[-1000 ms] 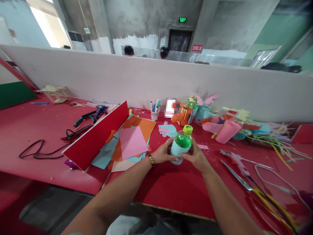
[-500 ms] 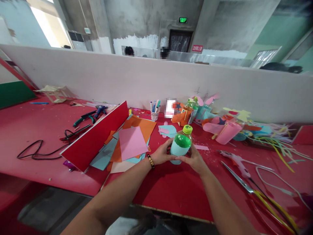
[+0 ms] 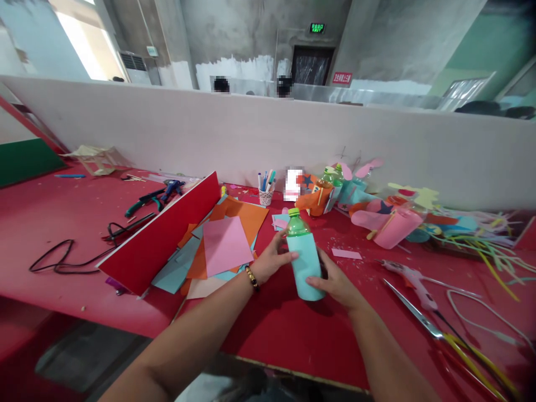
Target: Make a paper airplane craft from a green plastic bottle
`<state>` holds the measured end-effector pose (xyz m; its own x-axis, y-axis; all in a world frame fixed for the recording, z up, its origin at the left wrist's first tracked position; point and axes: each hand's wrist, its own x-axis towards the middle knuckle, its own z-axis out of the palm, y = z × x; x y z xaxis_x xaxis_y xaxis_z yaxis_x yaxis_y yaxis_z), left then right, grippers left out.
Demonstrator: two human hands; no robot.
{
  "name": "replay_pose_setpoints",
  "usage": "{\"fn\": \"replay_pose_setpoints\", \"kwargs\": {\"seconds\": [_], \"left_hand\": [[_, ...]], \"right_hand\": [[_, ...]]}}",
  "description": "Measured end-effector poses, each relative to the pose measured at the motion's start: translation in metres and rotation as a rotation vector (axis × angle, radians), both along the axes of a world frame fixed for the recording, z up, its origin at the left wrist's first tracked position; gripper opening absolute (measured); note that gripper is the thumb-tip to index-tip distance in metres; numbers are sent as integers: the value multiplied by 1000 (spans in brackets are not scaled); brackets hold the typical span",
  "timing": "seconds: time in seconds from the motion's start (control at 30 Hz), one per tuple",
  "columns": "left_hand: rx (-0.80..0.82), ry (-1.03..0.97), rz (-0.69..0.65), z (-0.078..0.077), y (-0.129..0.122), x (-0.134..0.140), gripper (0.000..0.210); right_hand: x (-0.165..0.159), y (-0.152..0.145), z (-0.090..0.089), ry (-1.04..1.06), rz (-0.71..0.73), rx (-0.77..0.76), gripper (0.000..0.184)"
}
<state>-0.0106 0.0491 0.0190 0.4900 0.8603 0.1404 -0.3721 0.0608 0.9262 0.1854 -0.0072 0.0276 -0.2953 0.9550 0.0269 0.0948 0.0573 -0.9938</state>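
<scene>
Between my hands is a clear green plastic bottle [image 3: 305, 262] with a yellow-green cap, its body wrapped in light blue paper. It tilts, with the cap leaning away to the left. My left hand [image 3: 272, 261] grips its upper left side, thumb across the paper. Lower down on the right, my right hand [image 3: 335, 282] is closed on it, thumb on the front; the fingers behind the bottle are hidden. Beyond the bottle lie light blue and pink paper cut-outs [image 3: 280, 221], partly covered by it. A pink paper strip [image 3: 346, 254] lies to the right.
Coloured paper sheets [image 3: 228, 245] lie left, beside a standing red board [image 3: 163, 237]. A pen cup [image 3: 265, 196] and decorated bottles [image 3: 322, 195] stand at the back. Right are a glue gun [image 3: 412, 282], large scissors [image 3: 435, 333] and paper strips [image 3: 481, 240]. Pliers [image 3: 153, 198] lie far left.
The bottle has turned from its top facing me to leaning away, showing its papered side. My right hand has shifted lower on it, and my left thumb has moved up.
</scene>
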Motion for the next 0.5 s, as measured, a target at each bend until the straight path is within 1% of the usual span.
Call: {"fn": "replay_pose_setpoints", "kwargs": {"seconds": [0.1,0.17,0.23,0.33,0.4,0.5], "left_hand": [[-100,66,105,0,5,-4,75],[-101,140,188,-4,10,-5,72],[-58,216,260,-11,14,-5,71],[62,376,283,-18,18,-6,61],[130,457,276,-20,18,-7,52],[169,496,291,-18,16,-8,44]], "right_hand": [[-1,-2,2,-21,-31,-72,83],[-4,-3,0,-39,-44,-113,81],[-6,-4,-2,-92,-45,-126,82],[-9,-6,-6,-228,-69,-84,86],[-11,-8,-8,-302,-109,-45,85],[-12,-9,-8,-366,-158,6,84]]}}
